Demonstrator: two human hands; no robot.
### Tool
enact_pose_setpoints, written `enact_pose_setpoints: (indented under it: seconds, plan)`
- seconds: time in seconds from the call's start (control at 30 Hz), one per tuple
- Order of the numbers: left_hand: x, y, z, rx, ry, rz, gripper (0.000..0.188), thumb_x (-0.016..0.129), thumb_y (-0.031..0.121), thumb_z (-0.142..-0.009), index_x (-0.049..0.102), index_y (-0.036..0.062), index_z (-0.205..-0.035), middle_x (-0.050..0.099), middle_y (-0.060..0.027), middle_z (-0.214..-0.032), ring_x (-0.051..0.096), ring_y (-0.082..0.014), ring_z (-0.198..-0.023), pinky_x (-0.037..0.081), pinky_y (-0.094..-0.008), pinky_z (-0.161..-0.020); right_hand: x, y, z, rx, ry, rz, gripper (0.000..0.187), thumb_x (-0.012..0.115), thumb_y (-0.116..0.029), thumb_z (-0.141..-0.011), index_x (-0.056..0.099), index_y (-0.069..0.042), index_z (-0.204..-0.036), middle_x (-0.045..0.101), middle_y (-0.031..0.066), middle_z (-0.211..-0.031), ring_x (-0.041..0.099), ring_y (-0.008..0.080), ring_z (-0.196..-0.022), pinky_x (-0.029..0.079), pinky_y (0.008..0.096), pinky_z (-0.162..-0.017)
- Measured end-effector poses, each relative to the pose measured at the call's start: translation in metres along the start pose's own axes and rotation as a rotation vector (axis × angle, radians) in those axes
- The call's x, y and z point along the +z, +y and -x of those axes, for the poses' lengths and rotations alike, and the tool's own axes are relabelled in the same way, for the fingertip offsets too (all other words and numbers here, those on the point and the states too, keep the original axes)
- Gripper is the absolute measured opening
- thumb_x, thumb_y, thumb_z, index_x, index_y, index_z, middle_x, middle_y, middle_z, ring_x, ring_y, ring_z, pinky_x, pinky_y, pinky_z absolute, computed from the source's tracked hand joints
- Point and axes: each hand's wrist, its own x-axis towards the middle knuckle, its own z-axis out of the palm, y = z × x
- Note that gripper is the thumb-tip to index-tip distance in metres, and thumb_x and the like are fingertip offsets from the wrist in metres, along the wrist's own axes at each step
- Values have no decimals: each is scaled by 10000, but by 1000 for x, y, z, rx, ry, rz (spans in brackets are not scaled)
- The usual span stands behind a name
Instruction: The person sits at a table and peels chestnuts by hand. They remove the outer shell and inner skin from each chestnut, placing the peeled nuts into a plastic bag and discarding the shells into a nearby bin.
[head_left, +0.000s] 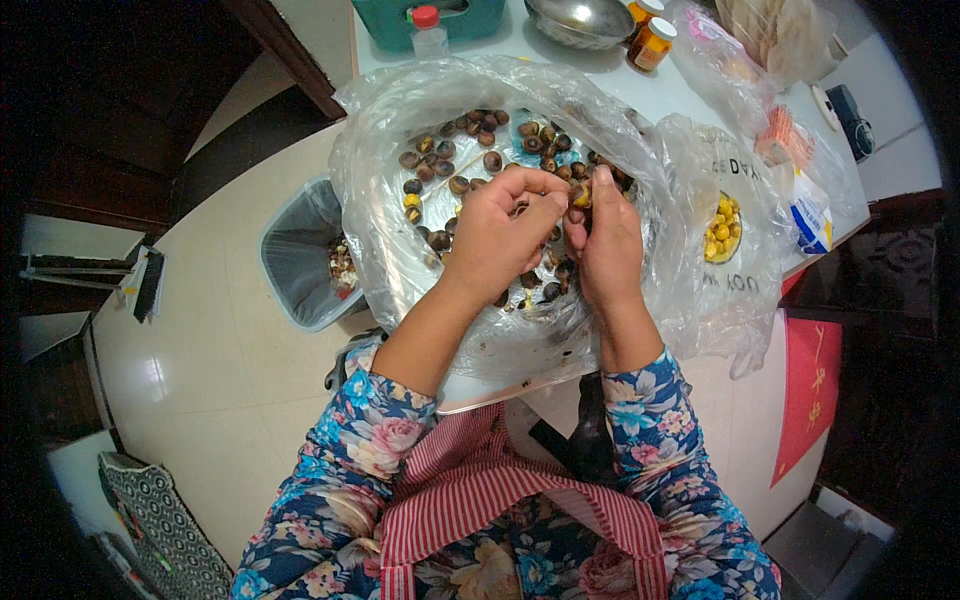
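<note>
Here, both hands pinch one partly peeled nut

The left hand (500,235) and the right hand (610,245) come together over the right half of a crumpled clear plastic bag (385,95) spread on the white table (520,385). Between their fingertips sits the partly peeled nut (580,197) – yellow showing beside its brown shell. The left thumb and forefinger press on it from the left; the right thumb and fingers close on it from the right.

Dark brown nuts (492,162) lie scattered in the bag, around and beneath the hands, with a few more yellow ones at its left. To the right, a heap of yellow kernels (722,232) sits at the printed plastic bag (745,285) – whether inside or under it, I cannot tell. Left of the table stands a grey bin (292,268) with brown scraps in it. At the far side are a red-capped bottle (429,38), a metal bowl (580,22) and amber jars (652,46).
</note>
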Motion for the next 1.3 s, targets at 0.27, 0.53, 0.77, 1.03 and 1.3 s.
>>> enact_pose_setpoints:
  seconds: [0.27, 0.53, 0.77, 1.03, 1.3]
  plan:
    - [-5, -2, -2, 294, -31, -354, 146, 626, 83, -801, 587, 23, -928, 504, 63, -643, 441, -15, -573, 375, -176, -504, 1, -3, 4, -9, -65, 79, 390, 453, -355, -933, 531, -53, -699, 462, -20, -595, 402, 54, -521, 317, 213, -463]
    - [-8, 10, 3, 497, 16, -795, 138, 615, 102, -672, 530, 13, -736, 545, -117, -590, 545, -207, -509, 440, -302, -508, -2, -1, 4, -385, -152, 509, 354, 494, -294, -908, 530, 9, -729, 475, 119, -602, 450, 184, -530, 379, 332, -507]
    - [-6, 7, 4, 567, 44, -797, 111, 611, 81, -668, 538, 23, -728, 541, -81, -602, 520, -155, -523, 419, -262, -502, -8, -4, 0, -444, -281, 501, 367, 479, -298, -913, 495, 6, -707, 447, 112, -596, 441, 184, -528, 371, 329, -499]
    - [-12, 9, 3, -41, -43, -42, 65, 529, 35, -751, 549, 24, -811, 513, -18, -599, 451, -73, -455, 322, -220, -364, -6, -17, 7, 72, -431, -7, 427, 347, -398, -951, 437, -88, -670, 350, -18, -534, 293, 70, -474, 250, 221, -437]
    - [-12, 12, 2, -199, -133, 375, 94, 454, 102, -839, 511, 28, -836, 493, -33, -645, 297, -50, -409, 257, -177, -349, -2, -20, 5, 384, -400, -481, 507, 251, -491, -949, 326, -134, -598, 308, -16, -428, 192, 61, -328, 175, 189, -308]
